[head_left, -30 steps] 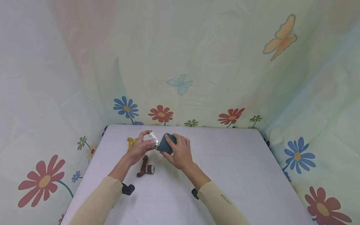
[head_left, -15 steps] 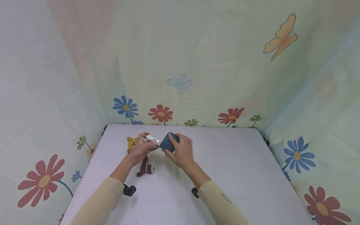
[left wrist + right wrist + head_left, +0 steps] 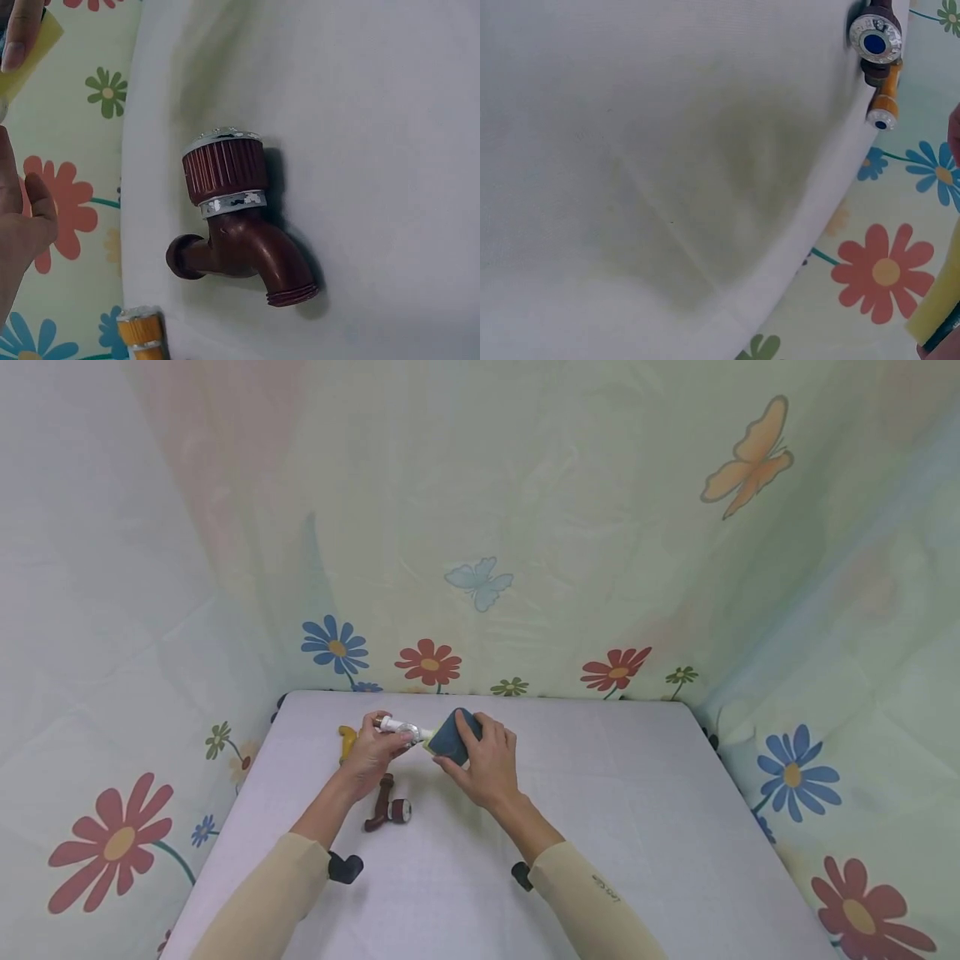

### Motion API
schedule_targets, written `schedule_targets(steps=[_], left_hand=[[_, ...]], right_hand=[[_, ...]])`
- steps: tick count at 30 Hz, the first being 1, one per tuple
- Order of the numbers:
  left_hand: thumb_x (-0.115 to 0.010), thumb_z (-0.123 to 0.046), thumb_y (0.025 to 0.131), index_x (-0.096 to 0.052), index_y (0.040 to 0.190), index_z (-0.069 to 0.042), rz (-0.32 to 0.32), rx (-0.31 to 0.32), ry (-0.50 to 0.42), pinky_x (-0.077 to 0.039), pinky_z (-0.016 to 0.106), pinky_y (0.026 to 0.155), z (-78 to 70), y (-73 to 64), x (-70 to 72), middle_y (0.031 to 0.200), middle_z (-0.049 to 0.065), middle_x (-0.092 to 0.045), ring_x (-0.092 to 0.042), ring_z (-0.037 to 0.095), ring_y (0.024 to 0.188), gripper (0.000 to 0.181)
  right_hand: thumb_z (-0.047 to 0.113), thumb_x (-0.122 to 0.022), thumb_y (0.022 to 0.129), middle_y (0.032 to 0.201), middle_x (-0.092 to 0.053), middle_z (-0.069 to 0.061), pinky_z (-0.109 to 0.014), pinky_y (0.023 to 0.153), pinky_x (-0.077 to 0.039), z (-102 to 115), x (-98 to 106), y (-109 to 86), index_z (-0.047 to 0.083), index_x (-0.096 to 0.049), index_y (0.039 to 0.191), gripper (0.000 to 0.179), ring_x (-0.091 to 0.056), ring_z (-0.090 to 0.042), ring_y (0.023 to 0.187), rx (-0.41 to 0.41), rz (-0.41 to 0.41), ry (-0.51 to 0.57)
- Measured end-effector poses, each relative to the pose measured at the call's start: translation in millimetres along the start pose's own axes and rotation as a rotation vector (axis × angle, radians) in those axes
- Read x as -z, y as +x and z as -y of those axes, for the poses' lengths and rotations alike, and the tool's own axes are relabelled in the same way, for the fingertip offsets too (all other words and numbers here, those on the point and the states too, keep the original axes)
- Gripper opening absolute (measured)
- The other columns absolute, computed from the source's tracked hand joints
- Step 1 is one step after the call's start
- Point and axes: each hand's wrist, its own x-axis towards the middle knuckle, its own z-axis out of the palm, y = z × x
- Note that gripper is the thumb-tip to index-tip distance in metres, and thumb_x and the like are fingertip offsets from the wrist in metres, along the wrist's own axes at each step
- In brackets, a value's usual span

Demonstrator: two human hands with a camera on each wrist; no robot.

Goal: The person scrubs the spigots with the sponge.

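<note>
In the head view my left hand (image 3: pixel 367 758) grips a white tap (image 3: pixel 392 724) with a shiny silver part, raised above the table and lying nearly level. My right hand (image 3: pixel 489 764) pinches a scouring sponge (image 3: pixel 450 740), dark blue on one face and yellow on the other. The sponge's yellow side is right at the tap's right end and overlaps it. Under the hands, a maroon tap (image 3: pixel 238 240) with a ribbed knob lies on the table. A yellow tap (image 3: pixel 347 742) lies behind my left hand, partly hidden by it.
A white cloth covers the table (image 3: pixel 600 810). A curtain (image 3: pixel 585 543) printed with flowers and butterflies stands around its back and sides. Black wrist devices (image 3: pixel 346 868) sit at the sleeve cuffs.
The white tap has swung from tilted upright to nearly level in my left hand. My right hand and the sponge have shifted slightly right and up. The maroon tap stays put.
</note>
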Motion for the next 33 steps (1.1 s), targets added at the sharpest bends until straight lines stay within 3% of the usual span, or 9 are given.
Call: schedule_targets(steps=[9, 17, 25, 30, 33], left_hand=[[-0.069, -0.011, 0.095, -0.012, 0.144, -0.014, -0.009, -0.003, -0.040, -0.041, 0.036, 0.110, 1.8, 1.2, 2.8, 0.116, 0.001, -0.047, -0.061, 0.009, 0.102, 0.075], [-0.065, -0.015, 0.100, -0.017, 0.140, -0.015, -0.020, 0.005, -0.074, -0.052, 0.029, 0.101, 0.3, 2.3, 5.2, 0.112, 0.001, -0.055, -0.069, 0.011, 0.099, 0.063], [-0.062, -0.021, 0.102, -0.015, 0.158, -0.013, -0.018, -0.002, -0.083, -0.050, 0.036, 0.112, -0.1, 1.4, 2.7, 0.121, 0.004, -0.057, -0.070, 0.015, 0.111, 0.073], [-0.066, -0.027, 0.099, -0.036, 0.149, -0.007, -0.050, 0.018, 0.035, -0.036, 0.039, 0.118, 1.1, 2.9, 1.5, 0.116, 0.001, -0.062, -0.061, 0.017, 0.116, 0.061], [-0.066, -0.031, 0.097, -0.042, 0.142, -0.007, -0.060, 0.047, 0.129, -0.027, 0.044, 0.107, 0.7, 2.3, 2.3, 0.113, -0.001, -0.060, -0.049, 0.021, 0.118, 0.056]], right_hand=[[0.063, -0.077, 0.085, 0.153, -0.045, -0.017, -0.053, 0.109, -0.038, -0.1, 0.5, -2.5, 0.022, -0.045, 0.159, 0.090, -0.045, -0.034, 0.138, 0.039, -0.024, 0.044], [0.057, -0.085, 0.080, 0.155, -0.046, -0.013, -0.050, 0.113, -0.038, 4.1, 0.9, -4.2, 0.025, -0.044, 0.158, 0.094, -0.045, -0.029, 0.141, 0.186, -0.101, 0.073], [0.054, -0.089, 0.077, 0.153, -0.047, -0.013, -0.047, 0.110, -0.039, 13.1, 2.6, -4.3, 0.025, -0.044, 0.158, 0.098, -0.043, -0.026, 0.141, 0.311, -0.136, 0.078], [0.051, -0.092, 0.075, 0.154, -0.045, -0.013, -0.047, 0.109, -0.039, 13.1, 4.3, -3.8, 0.025, -0.045, 0.157, 0.098, -0.044, -0.027, 0.141, 0.311, -0.166, 0.049], [0.050, -0.093, 0.074, 0.154, -0.046, -0.013, -0.047, 0.108, -0.038, 11.3, 4.2, -3.5, 0.026, -0.045, 0.157, 0.099, -0.044, -0.028, 0.140, 0.322, -0.185, 0.034]])
